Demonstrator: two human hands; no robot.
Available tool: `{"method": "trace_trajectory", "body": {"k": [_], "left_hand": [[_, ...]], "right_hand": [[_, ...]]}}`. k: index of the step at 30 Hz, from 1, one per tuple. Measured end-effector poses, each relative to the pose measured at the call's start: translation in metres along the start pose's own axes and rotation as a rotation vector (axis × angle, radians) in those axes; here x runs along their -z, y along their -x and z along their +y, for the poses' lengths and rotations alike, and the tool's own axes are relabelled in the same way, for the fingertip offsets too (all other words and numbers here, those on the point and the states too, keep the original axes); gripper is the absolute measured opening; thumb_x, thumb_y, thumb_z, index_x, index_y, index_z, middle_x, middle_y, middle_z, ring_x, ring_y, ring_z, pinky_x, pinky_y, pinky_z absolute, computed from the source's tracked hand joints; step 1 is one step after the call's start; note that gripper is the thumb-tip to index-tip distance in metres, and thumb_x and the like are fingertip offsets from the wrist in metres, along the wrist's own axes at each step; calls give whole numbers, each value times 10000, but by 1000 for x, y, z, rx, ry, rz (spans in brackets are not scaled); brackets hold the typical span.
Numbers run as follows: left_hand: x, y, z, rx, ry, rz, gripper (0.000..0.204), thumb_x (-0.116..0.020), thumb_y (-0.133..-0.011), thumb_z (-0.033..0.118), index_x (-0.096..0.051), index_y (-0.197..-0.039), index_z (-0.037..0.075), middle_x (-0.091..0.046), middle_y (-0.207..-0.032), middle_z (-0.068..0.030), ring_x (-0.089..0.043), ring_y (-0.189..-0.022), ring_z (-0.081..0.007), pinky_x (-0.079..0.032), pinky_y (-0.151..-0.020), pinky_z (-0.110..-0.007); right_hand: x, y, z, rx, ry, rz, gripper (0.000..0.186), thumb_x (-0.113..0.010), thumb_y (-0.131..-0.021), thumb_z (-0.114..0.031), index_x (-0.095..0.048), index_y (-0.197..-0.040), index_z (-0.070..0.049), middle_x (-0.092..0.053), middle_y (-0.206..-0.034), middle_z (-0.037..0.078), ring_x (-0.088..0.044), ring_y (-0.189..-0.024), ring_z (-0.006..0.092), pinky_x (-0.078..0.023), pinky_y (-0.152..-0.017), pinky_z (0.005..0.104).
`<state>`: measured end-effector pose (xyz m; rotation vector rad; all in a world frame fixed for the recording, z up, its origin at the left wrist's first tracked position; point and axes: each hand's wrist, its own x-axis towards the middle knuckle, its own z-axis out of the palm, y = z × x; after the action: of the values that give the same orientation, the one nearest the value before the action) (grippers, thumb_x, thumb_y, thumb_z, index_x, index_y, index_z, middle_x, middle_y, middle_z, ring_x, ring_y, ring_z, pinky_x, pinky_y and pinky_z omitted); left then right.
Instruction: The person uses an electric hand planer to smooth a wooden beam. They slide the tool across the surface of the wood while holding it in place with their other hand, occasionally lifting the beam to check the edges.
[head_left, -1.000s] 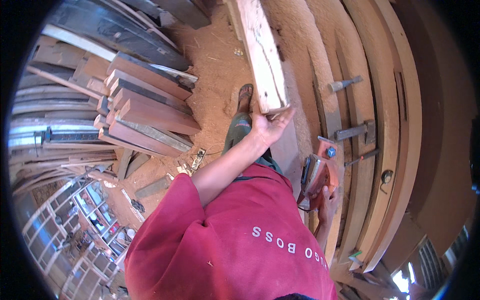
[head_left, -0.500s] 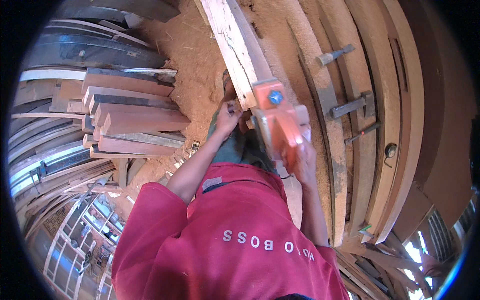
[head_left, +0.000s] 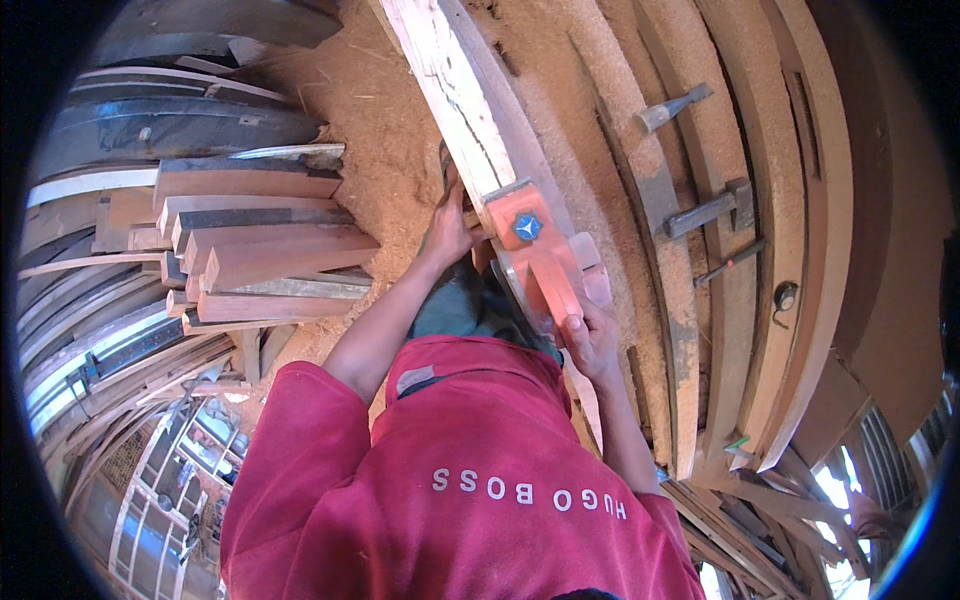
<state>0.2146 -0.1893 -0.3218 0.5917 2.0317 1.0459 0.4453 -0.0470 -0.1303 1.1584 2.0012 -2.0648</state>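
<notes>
An orange-red electric hand planer (head_left: 541,265) with a blue knob rests on a long pale wooden beam (head_left: 462,105). Cracks run along the beam's bright upper face. My right hand (head_left: 596,342) is closed round the planer's rear handle. Close to the beam's left edge, ahead of my lap, is my left hand (head_left: 450,232), off the planer. Its fingers are partly hidden, so whether it grips the beam does not show. My foot (head_left: 446,160) shows just past that hand.
On sawdust-covered planks to the right lie a chisel (head_left: 672,108), a hammer (head_left: 708,213), a thin dark rod (head_left: 729,263) and a tape measure (head_left: 785,296). Cut timber blocks (head_left: 270,255) are stacked at left. Sawdust (head_left: 385,130) covers the ground.
The planer has come slightly back toward me and left, my right hand still on its handle. My left hand has shifted a little forward beside the beam.
</notes>
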Motion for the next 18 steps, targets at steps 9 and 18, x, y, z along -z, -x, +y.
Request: {"method": "trace_trajectory", "body": {"k": [9, 18], "left_hand": [[-1, 1, 12, -16, 36, -37, 988, -799, -692, 33, -240, -1506, 59, -632, -1195, -257, -637, -1095, -408, -537, -899, -455], [16, 0, 33, 115, -25, -62, 1047, -869, -662, 139, -233, -1492, 82, -657, -1144, -225, -656, -1052, -383, -549, -859, -453]], "right_hand": [[-16, -82, -51, -22, 104, -6, 500, -514, -985, -451, -682, -1021, 18, -624, -627, 86, -646, -581, 185, -496, -561, 333], [-56, -198, -123, 288, 155, 73, 451, -543, -987, -392, -684, -1068, 29, -650, -710, 146, -643, -678, 202, -486, -629, 339]]}}
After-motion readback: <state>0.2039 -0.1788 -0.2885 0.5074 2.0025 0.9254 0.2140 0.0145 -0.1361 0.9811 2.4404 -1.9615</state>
